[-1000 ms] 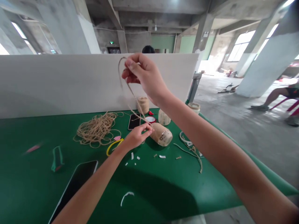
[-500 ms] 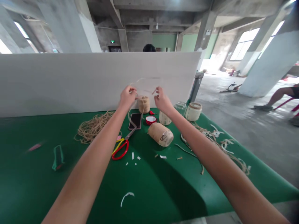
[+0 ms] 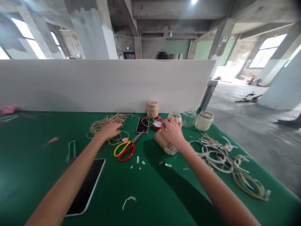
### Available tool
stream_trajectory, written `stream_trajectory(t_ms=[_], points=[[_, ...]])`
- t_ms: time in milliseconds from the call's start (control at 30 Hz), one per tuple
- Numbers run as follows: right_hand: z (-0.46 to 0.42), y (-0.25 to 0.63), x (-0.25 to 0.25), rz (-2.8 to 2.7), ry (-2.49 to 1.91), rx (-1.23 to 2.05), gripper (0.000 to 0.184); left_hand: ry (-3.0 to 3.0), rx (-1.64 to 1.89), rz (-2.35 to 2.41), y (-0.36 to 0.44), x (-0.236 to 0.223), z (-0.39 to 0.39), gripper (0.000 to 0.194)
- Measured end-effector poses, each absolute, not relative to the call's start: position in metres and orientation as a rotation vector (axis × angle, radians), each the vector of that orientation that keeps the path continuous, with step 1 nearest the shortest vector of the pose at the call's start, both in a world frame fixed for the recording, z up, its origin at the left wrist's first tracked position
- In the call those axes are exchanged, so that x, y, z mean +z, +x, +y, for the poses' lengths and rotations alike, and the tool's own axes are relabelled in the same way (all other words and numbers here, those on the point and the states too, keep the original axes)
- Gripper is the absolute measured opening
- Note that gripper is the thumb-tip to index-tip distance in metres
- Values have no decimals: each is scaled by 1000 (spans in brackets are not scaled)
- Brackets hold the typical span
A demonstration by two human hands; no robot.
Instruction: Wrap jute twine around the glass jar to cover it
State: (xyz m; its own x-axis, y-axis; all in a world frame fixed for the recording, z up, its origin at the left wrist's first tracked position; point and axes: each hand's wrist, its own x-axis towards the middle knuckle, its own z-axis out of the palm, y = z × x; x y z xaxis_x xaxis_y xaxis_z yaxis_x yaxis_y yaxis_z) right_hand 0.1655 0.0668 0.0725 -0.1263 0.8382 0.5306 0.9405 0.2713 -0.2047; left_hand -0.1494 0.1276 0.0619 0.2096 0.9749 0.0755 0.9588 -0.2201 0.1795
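While the right hand (image 3: 172, 131) curls over a twine-wrapped jar (image 3: 169, 150), the left hand (image 3: 109, 131) lies open

Head view: the left palm rests down, gripping nothing, on a loose pile of jute twine (image 3: 98, 124) on the green table (image 3: 35, 175). The right fingers clasp the jar's upper side; it lies tipped over between red-handled scissors (image 3: 125, 150) and a clear glass jar (image 3: 188, 118)

Bare L forearm (image 3: 67, 185), bare R forearm (image 3: 213, 185), both slim, narrow wrists, bare L hand (image 3: 109, 131), bare R hand (image 3: 172, 131)
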Motion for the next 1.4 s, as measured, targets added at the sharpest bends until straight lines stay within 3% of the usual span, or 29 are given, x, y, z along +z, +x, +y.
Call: stream_trajectory(t_ms=[67,267,700,767,867,933,1000,1100,1233,1300,1400], points=[[62,152,69,-2042,-1523,-205,19,2426,194,1945,-153,56,120,23],[47,120,62,-2211,-1232,-74,12,2569,89,2006,-150,57,114,28],[55,92,56,-2162,-959,263,13,2555,-14,1942,-135,67,122,18],[57,88,54,-2121,-954,302,20,2545,28,1866,-124,81,118,27],[61,82,47,-1975,-941,486,47,2520,73,1682,-101,111,99,35],[63,78,46,-1814,-858,739,53,2508,241,1497,-83,133,80,33],[64,79,50,-1668,-787,881,38,2474,458,1391,-67,151,61,28],[61,89,68,-1564,-796,843,13,2436,544,1292,-56,169,40,22],[58,110,90,-1469,-612,1364,15,2446,928,1347,-64,182,27,16],[60,121,96,-1401,-635,1334,15,2421,1158,1406,-73,187,23,14],[67,140,103,-1356,-827,952,18,2375,1414,1539,-86,193,18,18]])
